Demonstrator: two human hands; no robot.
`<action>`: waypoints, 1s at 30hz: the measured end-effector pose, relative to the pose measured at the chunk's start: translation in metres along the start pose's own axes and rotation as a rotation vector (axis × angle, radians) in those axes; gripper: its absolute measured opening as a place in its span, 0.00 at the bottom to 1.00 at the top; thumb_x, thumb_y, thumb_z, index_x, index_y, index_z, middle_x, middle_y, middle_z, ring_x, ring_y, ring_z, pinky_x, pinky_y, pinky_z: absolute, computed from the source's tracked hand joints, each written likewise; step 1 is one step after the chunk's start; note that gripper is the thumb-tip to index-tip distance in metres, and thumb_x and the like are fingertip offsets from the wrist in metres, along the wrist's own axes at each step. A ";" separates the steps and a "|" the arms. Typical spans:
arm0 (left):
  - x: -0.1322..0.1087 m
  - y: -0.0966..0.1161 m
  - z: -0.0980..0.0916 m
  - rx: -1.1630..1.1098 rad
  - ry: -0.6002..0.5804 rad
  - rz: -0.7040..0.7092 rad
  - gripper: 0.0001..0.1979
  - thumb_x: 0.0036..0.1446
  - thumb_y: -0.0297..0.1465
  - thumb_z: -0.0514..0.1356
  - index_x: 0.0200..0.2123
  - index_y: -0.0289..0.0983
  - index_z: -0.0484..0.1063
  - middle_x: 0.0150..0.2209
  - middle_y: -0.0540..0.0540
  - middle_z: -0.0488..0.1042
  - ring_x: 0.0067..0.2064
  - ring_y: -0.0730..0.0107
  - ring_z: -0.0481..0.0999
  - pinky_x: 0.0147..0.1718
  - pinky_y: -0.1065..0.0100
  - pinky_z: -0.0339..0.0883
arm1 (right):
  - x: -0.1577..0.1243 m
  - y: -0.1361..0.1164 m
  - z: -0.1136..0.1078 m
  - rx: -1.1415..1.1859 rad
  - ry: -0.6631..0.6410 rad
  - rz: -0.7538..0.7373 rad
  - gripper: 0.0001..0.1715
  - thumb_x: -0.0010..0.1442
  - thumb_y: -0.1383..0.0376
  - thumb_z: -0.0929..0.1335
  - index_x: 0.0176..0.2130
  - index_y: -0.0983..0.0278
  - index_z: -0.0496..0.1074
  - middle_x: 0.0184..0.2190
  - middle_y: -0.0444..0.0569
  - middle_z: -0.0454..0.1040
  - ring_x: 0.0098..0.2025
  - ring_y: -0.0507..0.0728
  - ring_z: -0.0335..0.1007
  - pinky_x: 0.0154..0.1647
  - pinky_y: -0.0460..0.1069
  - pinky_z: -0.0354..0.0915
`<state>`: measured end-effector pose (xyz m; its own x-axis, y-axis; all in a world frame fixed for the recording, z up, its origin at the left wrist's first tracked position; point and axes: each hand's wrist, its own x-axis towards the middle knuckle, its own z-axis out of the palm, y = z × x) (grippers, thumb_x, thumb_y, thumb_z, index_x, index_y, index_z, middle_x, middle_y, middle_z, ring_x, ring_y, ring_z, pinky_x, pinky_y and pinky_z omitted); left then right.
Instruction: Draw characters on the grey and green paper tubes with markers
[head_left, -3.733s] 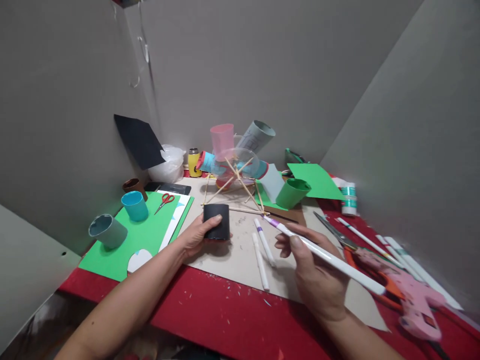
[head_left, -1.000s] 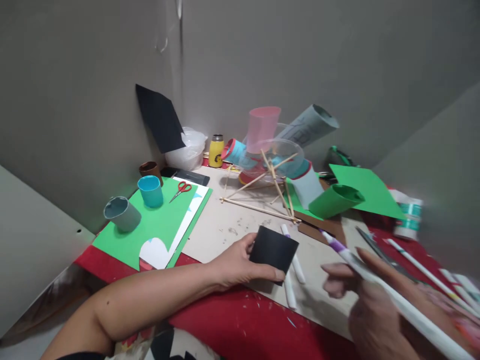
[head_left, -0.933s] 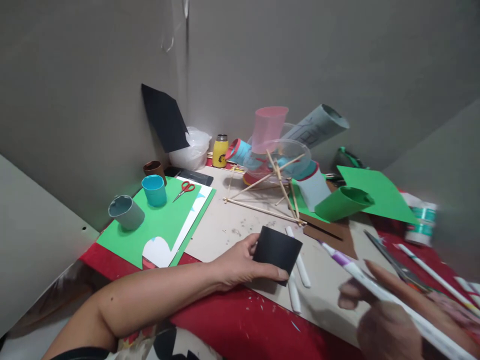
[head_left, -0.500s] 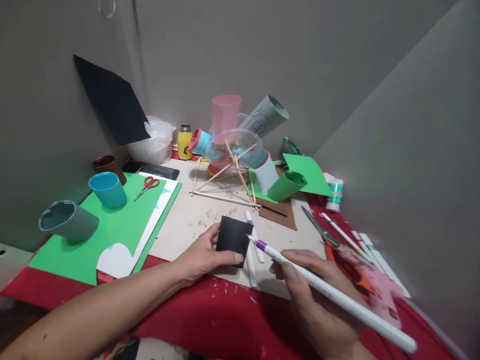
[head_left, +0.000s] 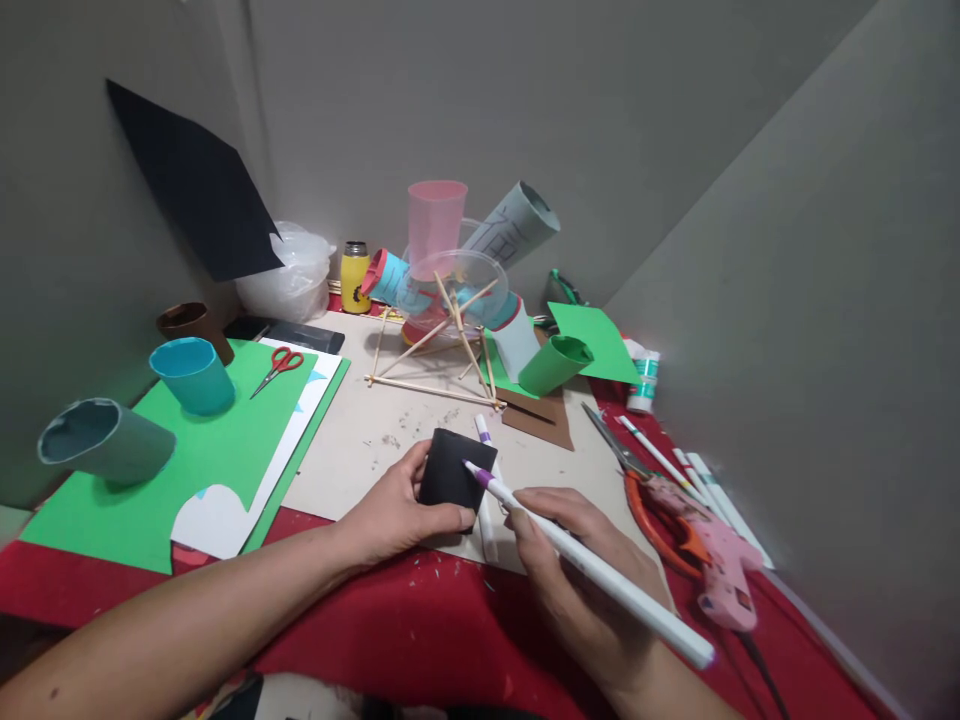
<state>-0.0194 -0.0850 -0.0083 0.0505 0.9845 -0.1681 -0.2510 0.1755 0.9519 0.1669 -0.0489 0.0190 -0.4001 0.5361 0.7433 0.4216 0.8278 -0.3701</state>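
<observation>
My left hand (head_left: 390, 510) is wrapped round a small black paper cylinder (head_left: 452, 470), tilted above the beige board (head_left: 360, 450). My right hand (head_left: 577, 570) grips a long white marker (head_left: 600, 575) with a purple band; its tip touches the cylinder's right side. Two more white markers (head_left: 487, 470) lie on the board just behind the cylinder, partly hidden by it.
A stick frame (head_left: 442, 355) carrying cups and paper tubes stands at the back. On green paper (head_left: 217, 440) at left sit a teal cup (head_left: 191, 375), a grey-blue tube (head_left: 101, 440) and red scissors (head_left: 276, 367). Orange scissors (head_left: 660, 495), a pink glue gun (head_left: 716, 560) and markers lie at right.
The view swung left and back. My left hand tilted the black cylinder and drew it closer. My right hand brought the marker in until its tip met the cylinder.
</observation>
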 end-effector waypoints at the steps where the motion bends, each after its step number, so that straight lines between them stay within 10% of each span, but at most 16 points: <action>1: 0.000 0.000 0.000 0.005 0.002 0.004 0.33 0.44 0.32 0.72 0.54 0.38 0.68 0.48 0.44 0.74 0.48 0.60 0.72 0.48 0.62 0.64 | 0.000 0.000 0.000 -0.004 -0.008 -0.008 0.05 0.64 0.69 0.67 0.41 0.60 0.72 0.31 0.45 0.81 0.32 0.54 0.81 0.32 0.45 0.74; 30: -0.001 0.007 0.000 -0.257 -0.003 -0.099 0.34 0.44 0.34 0.74 0.55 0.35 0.70 0.46 0.41 0.77 0.44 0.61 0.76 0.47 0.60 0.66 | -0.018 0.012 -0.007 0.320 0.036 0.142 0.10 0.65 0.68 0.66 0.45 0.58 0.75 0.33 0.48 0.78 0.34 0.57 0.78 0.31 0.51 0.73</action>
<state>-0.0211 -0.0842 -0.0010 0.0894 0.9626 -0.2557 -0.4817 0.2665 0.8348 0.1850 -0.0495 0.0054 -0.3244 0.6480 0.6891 0.1923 0.7585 -0.6227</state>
